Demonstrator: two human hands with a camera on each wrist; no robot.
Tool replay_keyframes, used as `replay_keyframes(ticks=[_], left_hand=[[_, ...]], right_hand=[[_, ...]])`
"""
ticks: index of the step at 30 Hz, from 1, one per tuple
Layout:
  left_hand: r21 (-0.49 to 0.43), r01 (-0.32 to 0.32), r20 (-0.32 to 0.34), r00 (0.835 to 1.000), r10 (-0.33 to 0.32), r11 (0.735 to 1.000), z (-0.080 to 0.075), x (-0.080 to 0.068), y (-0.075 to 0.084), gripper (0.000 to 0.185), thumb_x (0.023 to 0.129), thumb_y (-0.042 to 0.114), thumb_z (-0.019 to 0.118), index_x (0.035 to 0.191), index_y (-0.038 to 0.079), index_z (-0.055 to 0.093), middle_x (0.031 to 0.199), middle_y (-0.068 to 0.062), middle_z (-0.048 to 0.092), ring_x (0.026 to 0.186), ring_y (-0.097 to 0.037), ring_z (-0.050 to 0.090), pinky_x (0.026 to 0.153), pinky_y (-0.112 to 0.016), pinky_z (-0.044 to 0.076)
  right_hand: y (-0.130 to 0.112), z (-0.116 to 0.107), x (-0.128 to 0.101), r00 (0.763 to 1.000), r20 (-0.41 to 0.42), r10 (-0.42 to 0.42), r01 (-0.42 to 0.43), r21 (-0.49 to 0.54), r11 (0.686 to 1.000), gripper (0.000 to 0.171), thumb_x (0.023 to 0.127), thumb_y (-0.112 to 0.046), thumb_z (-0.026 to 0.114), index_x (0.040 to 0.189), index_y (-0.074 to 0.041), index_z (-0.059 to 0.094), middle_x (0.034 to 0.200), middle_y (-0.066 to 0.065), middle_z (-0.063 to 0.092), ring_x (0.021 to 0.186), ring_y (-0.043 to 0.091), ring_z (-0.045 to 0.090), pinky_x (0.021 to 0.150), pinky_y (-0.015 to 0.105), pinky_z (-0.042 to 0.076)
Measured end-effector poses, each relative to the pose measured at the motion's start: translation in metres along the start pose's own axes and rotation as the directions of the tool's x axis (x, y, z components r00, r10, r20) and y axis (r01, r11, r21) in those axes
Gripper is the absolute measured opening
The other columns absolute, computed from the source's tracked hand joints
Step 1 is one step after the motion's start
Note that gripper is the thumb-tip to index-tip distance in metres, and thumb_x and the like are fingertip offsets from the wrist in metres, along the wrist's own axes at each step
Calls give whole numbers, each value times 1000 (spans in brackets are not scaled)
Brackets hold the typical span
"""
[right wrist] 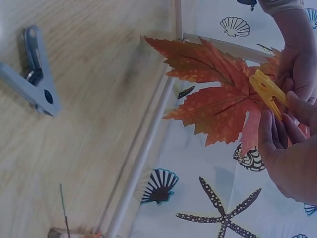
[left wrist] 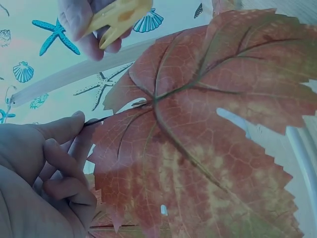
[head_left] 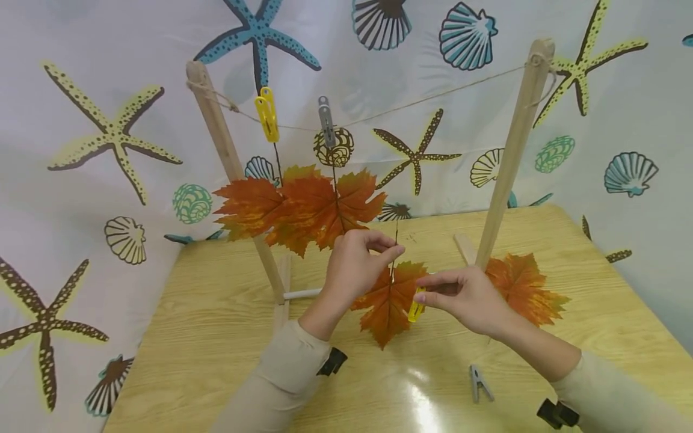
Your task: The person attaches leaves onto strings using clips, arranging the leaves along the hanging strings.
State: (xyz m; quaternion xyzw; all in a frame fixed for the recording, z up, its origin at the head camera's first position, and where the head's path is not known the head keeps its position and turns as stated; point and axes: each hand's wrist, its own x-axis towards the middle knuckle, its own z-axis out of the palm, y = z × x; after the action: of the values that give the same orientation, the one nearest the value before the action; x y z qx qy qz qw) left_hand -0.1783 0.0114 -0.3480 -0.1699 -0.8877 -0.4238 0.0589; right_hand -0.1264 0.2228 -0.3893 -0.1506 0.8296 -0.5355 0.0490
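My left hand [head_left: 352,264] pinches the thin dark stem of an orange artificial maple leaf [head_left: 385,304] between thumb and finger. The leaf hangs below that hand and fills much of the left wrist view. Close to its right, my right hand [head_left: 471,300] pinches a yellow clothespin [head_left: 415,305] between thumb and fingertips. The right wrist view shows this clothespin in front of the leaf; whether they touch I cannot tell. Two more leaves [head_left: 308,207] hang overlapping from a string [head_left: 417,99], one under a yellow clothespin [head_left: 267,115], the other under a grey clothespin [head_left: 326,121].
Two wooden posts, left [head_left: 222,132] and right [head_left: 511,156], carry the string above a wood-grain table [head_left: 216,361]. A white rod [head_left: 303,293] runs low from the left post. On the right lie another leaf [head_left: 525,288] and a loose grey clothespin [head_left: 479,383].
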Motion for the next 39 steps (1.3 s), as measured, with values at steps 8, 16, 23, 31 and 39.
replay_keyframes(ticks=[8,16,23,31,39], left_hand=[[7,-49,-54,997,50,999,-2,5,6,15,89,31,76,90,16,80,85,2,78,84,-16,70,69,-33,53],[10,-48,-76,996,49,999,-4,7,13,18,89,32,77,92,15,81,86,1,78,85,-17,70,69,-33,53],[-2,-85,-112,990,85,996,-7,13,23,18,89,32,77,93,15,81,88,1,78,80,-16,69,57,-27,48],[-10,-102,-145,984,100,995,-13,22,31,20,89,32,76,95,14,81,89,-1,78,79,-16,68,55,-27,46],[-34,-92,-139,987,86,995,-18,23,29,19,89,33,77,94,14,81,88,0,78,93,-18,70,73,-35,54]], right_hand=[[-12,-10,8,1000,-9,-22,21,-84,996,31,91,-25,74,116,-7,75,109,9,76,94,16,74,80,27,59],[-22,-18,12,998,-33,-54,50,-126,991,30,92,-25,73,118,-9,75,109,7,76,94,15,74,79,27,59],[-34,-25,18,996,-35,-82,76,-152,985,29,93,-22,72,119,-9,74,110,7,76,92,17,74,79,29,59],[-48,-35,26,995,-48,-91,83,-147,986,31,94,-23,71,122,-10,72,115,7,75,100,18,74,87,37,58],[-54,-40,32,989,-54,-140,128,-188,974,30,94,-23,71,120,-9,73,113,7,75,99,19,74,86,37,59]])
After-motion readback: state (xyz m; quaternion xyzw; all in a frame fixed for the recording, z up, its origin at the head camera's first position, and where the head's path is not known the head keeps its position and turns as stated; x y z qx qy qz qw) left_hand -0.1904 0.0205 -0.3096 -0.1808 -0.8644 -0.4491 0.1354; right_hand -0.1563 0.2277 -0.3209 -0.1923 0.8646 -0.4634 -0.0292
